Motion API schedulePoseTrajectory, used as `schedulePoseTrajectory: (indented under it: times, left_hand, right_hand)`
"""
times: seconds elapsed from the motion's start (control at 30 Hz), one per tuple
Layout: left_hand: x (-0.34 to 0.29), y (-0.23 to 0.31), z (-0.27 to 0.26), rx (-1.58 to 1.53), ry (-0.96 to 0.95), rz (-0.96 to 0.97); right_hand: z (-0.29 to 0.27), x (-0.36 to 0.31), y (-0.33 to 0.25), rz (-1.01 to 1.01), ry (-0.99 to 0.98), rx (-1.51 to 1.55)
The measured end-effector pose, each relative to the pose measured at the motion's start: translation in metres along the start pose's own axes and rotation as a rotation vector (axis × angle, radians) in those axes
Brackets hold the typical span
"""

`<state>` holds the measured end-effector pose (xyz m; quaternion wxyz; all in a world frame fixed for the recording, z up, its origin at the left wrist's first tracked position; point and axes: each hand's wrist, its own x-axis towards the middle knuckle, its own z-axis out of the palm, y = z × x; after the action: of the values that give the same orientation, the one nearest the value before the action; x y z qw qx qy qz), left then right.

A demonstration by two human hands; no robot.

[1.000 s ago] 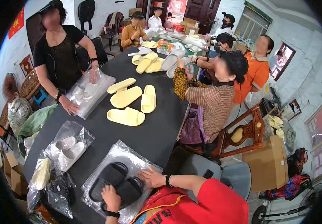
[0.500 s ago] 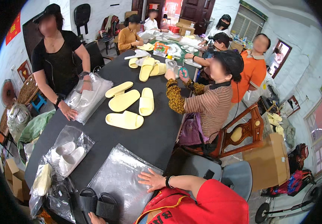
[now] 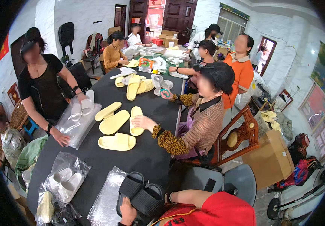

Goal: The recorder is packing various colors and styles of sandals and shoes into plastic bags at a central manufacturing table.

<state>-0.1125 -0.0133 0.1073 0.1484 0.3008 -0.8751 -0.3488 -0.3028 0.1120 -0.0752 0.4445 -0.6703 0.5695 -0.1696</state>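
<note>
My left hand [image 3: 128, 211] is clamped on the near end of the left one of the two black slippers [image 3: 136, 196]; my right hand lies mostly hidden behind the other one, so I can't tell whether its fingers grip. The pair is tilted, just past six o'clock in my view, and overlaps the right edge of the clear plastic sheeting [image 3: 106, 199]. If only my left hand has real hold, I reckon the right slipper could slide off its partner, since nothing visible binds them. The plastic looks slick and loose, so a sole dragging over it might ruck it up or pull it askew. The black tabletop [image 3: 147, 156] reaches up towards twelve, with yellow slippers [image 3: 114, 122] at about half past eight and a co-worker's hand [image 3: 143, 122] touching one. Bagged white slippers [image 3: 70, 186] lie at eight. Around me, a grey chair [image 3: 241, 180] with a phone [image 3: 209, 184] beside its backrest stands near four, a large cardboard box [image 3: 270, 160] is nearer half past three, and wooden double doors [image 3: 178, 19] stand at twelve beyond the others at work.
</note>
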Motion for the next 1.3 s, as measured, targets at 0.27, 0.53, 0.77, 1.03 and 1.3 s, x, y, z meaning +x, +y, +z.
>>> schedulePoseTrajectory:
  times: [0.27,0.53,0.77,1.03,1.3]
  left_hand:
    - [0.091,0.005,-0.057,-0.869,0.293,-0.057]
    - [0.195,-0.013,-0.031,-0.561,0.393,0.027]
    - [0.047,-0.034,0.031,0.162,-0.011,-0.202]
    - [-0.118,-0.077,0.044,0.451,0.281,-0.676]
    - [-0.161,-0.081,0.048,0.337,0.285,-0.793]
  right_hand:
    - [-0.034,0.017,-0.046,-0.253,0.027,-0.436]
    - [-0.053,0.005,-0.062,-0.153,-0.026,-0.523]
    - [-0.046,-0.001,-0.054,-0.221,0.02,-0.498]
    - [-0.085,0.026,-0.074,0.125,0.297,-0.26]
    - [-0.078,0.039,-0.09,0.305,0.332,-0.215]
